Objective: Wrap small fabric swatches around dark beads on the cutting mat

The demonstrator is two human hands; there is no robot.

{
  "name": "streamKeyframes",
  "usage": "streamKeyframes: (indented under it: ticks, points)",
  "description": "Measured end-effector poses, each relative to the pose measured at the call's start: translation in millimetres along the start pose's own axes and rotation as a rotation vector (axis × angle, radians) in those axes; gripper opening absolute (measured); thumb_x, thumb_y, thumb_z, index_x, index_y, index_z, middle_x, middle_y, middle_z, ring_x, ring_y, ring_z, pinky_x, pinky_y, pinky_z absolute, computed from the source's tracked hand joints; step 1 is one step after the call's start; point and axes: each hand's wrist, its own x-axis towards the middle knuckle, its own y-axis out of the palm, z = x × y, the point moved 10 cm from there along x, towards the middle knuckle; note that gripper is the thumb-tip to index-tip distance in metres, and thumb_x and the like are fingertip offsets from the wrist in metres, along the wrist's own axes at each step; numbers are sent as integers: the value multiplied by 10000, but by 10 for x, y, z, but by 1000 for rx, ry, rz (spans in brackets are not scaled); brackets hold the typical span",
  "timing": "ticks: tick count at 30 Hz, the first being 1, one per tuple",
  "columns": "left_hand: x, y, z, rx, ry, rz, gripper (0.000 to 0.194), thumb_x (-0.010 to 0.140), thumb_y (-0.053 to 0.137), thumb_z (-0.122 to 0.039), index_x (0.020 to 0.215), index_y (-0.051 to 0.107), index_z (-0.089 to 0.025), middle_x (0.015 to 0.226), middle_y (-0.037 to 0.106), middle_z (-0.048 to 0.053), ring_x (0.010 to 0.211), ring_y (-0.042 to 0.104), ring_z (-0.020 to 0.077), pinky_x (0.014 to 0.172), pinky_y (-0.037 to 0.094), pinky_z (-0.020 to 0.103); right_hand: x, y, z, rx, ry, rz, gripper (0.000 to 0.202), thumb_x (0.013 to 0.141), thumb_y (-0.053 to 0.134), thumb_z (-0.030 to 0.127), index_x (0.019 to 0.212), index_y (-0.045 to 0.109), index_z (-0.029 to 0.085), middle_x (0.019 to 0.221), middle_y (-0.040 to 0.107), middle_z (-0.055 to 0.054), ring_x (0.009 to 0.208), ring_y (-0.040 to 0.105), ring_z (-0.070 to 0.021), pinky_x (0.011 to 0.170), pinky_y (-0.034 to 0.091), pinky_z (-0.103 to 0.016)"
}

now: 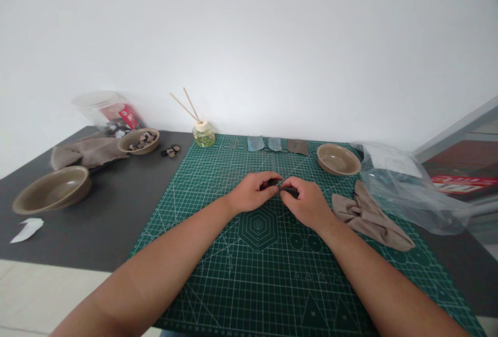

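Observation:
Over the green cutting mat [218, 285], my two hands meet at the middle. My left hand [252, 191] is closed on a small dark piece [271, 183], mostly covered by the thumb and fingers. A slim black tool [290, 190] is pinched in my right hand [305, 201], its tip close against the piece. Its kind cannot be made out. Beyond the hands, blue sandpaper pieces [256, 143] and a brown sandpaper-like piece [298, 147] lie at the mat's far edge.
At right are a bowl [338, 160], a brown cloth [369, 217] and a plastic bag [412, 186]. At left stand a large bowl [50, 191], a bowl of small dark-and-tan pieces [139, 142], a clear jar [107, 111] and another cloth [87, 152]. A reed diffuser [204, 134] stands by the wall.

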Motion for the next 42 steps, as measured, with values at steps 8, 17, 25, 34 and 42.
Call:
streamKeyframes:
  ticks: [8,17,25,34,42]
  points:
    - [1,1,-6,-14,17,-8,299,825,501,-243,1084,580,-115,815,623,37,650,519,111,601,415,236,1,15,-4,1,1,12,147,741,495,225,755,638,196,663,654,-2,623,579,-152,592,378,-260]
    - [0,-4,6,-6,8,-11,294,830,497,-258,1085,575,-133,811,627,34,648,519,112,600,424,239,-6,3,-7,14,4,8,150,730,492,223,745,639,197,654,651,-6,604,574,-151,570,374,-254]
    - [1,-7,15,6,9,-15,293,834,496,-277,1085,577,-148,801,624,27,649,524,114,606,430,244,-5,6,-2,18,-3,10,147,733,489,222,744,635,200,638,645,-3,599,576,-153,571,376,-257]
    - [-1,-8,23,-9,7,-18,300,830,500,-276,1085,578,-140,792,618,26,644,520,115,602,425,242,-6,-3,-3,7,0,1,141,732,495,223,745,633,198,645,649,-2,598,572,-151,569,372,-255]
    - [1,-4,21,-12,-3,-15,287,829,502,-271,1074,581,-145,772,615,20,631,511,110,587,415,237,-5,-5,2,2,-11,-1,147,728,492,223,748,636,198,634,648,0,578,565,-146,558,371,-255]
